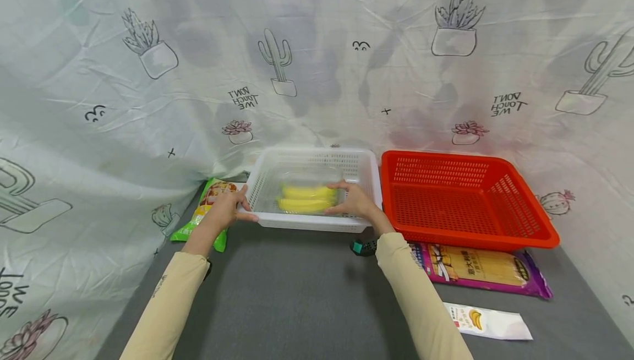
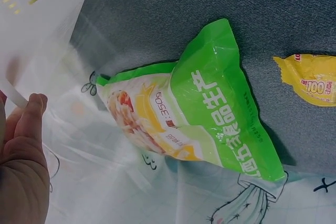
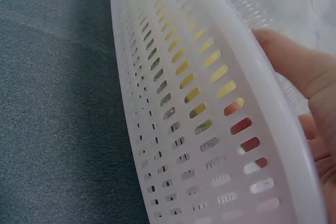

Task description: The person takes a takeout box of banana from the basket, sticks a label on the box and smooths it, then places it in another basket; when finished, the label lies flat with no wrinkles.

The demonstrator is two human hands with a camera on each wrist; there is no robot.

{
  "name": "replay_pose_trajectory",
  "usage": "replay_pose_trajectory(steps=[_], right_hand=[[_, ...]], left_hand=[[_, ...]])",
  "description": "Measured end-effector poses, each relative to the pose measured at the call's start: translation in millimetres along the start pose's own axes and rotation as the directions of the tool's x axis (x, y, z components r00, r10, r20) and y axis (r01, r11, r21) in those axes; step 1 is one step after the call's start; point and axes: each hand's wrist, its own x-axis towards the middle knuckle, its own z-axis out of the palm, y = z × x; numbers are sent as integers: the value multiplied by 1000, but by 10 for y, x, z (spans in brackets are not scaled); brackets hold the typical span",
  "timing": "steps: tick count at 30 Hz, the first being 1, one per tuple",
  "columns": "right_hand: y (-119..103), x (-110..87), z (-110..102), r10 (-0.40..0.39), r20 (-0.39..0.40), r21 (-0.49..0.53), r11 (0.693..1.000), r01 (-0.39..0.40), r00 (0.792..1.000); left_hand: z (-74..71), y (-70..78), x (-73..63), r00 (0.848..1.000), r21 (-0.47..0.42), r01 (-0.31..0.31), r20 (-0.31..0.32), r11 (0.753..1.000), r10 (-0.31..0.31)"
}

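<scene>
A white plastic basket [image 1: 307, 221] with slotted walls stands at the back of the table. Inside it lies a clear plastic container [image 1: 293, 175] with yellow bananas [image 1: 306, 205] showing through. My left hand [image 1: 229, 207] grips the basket's rim at the front left corner; the left wrist view catches its fingers on that rim at the edge. Reaching over the front right of the basket, my right hand [image 1: 355, 201] holds the container's right end between thumb and fingers. In the right wrist view the basket wall [image 3: 178, 103] hides part of that hand.
Right of the white basket is a red basket [image 1: 446, 200]. In front of it lie a purple-edged spaghetti packet [image 1: 475, 266] and a white packet with a banana picture [image 1: 490, 321]. A green food bag [image 2: 215, 103] lies at the left, near a yellow packet [image 2: 315, 80]. Printed cloth hangs behind.
</scene>
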Motion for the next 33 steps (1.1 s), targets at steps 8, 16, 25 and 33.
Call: replay_pose_trajectory(steps=[8,16,25,33], right_hand=[[-33,-36,-5,-43,-58,29,999,45,997],[-19,-53,-13,-62,-105,78,994,71,992],[-16,-50,-20,-51,-36,32,998,52,998],[-12,-11,-12,-36,61,-22,999,37,997]], left_hand=[[-13,21,-16,1000,-11,19,11,1000,-19],[-8,10,-9,1000,-11,25,13,1000,-24],[-25,13,-26,1000,-10,4,2,1000,-4],[-1,-1,-19,999,-16,-25,-23,1000,24]])
